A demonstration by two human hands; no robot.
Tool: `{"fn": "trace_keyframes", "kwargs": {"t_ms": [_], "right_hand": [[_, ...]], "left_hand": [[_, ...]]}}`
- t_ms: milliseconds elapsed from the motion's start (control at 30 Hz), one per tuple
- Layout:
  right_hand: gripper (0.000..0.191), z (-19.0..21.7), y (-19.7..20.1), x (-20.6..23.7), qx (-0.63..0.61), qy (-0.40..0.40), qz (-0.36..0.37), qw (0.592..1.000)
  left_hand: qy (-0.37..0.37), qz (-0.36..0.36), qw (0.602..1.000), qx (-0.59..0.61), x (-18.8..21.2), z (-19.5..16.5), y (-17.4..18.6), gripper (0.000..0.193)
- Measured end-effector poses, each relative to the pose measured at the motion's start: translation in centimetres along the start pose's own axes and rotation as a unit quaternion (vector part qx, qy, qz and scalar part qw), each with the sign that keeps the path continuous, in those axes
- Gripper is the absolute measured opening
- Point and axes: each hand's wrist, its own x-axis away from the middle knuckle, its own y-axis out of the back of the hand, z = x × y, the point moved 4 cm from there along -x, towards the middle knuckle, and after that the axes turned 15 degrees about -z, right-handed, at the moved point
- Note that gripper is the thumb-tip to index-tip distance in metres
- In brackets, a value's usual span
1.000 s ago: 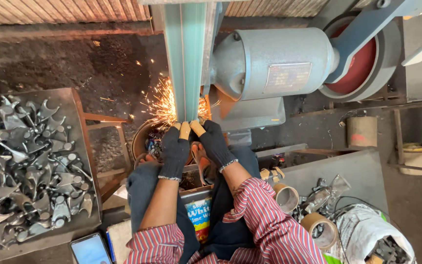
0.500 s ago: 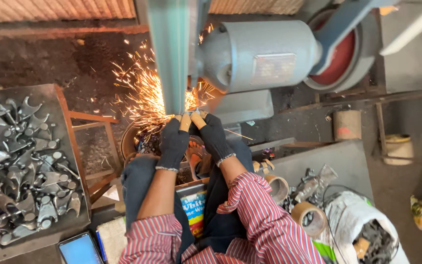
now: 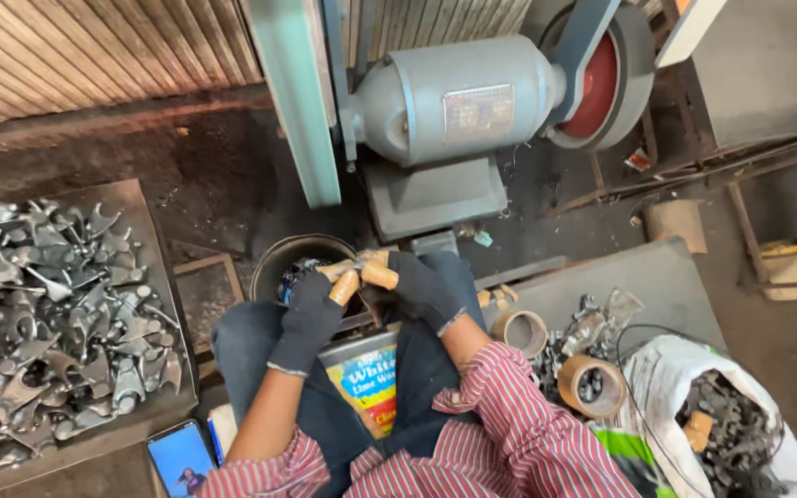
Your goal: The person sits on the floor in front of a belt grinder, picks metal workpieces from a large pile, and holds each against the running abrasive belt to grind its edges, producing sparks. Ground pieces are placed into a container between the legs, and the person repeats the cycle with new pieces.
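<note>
My left hand [image 3: 311, 314] and my right hand [image 3: 417, 286] wear dark gloves with tan finger guards. Together they pinch a small metal piece [image 3: 348, 269] just above a round dark bucket [image 3: 274, 263] in front of my knees. The piece is mostly hidden by the fingers. Beyond the hands stands a belt grinder with a green belt guard [image 3: 292, 101], a grey motor [image 3: 454, 97] and a red wheel [image 3: 601, 83]. No sparks show. A colourful tin can [image 3: 366, 378] sits between my legs.
A dark tray [image 3: 154, 221] heaped with several grey metal parts stands at the left, with a phone [image 3: 180, 456] below it. At the right a grey table [image 3: 638, 277] carries tape rolls [image 3: 592, 383], and a white bag [image 3: 721, 424] holds more parts.
Both hands have drawn back from the grinder belt toward my lap with the piece, and the spray of sparks has stopped. The view has also shifted.
</note>
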Motion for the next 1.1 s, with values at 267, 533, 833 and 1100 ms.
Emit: {"fn": "trace_keyframes", "kwargs": {"t_ms": [267,533,833,1100], "right_hand": [[0.026,2.8,-2.1,-7.5,0.049,0.126,-0.128,0.982],[0.030,0.7,-1.6,-10.9,0.027,0.127,-0.126,0.983],[0.042,1.3,0.0,-7.7,0.128,0.146,-0.248,0.949],[0.050,1.2,-3.5,-2.6,0.301,0.115,-0.110,0.940]], "left_hand": [[0.213,-0.022,0.964,0.154,-6.7,5.0,-1.0,0.031],[0.010,-0.216,0.970,-0.114,-8.0,6.9,-3.0,0.026],[-0.036,-0.065,0.994,-0.081,-8.8,1.6,-0.7,0.043],[-0.031,-0.188,0.832,-0.522,-8.8,6.3,22.1,0.026]]}}
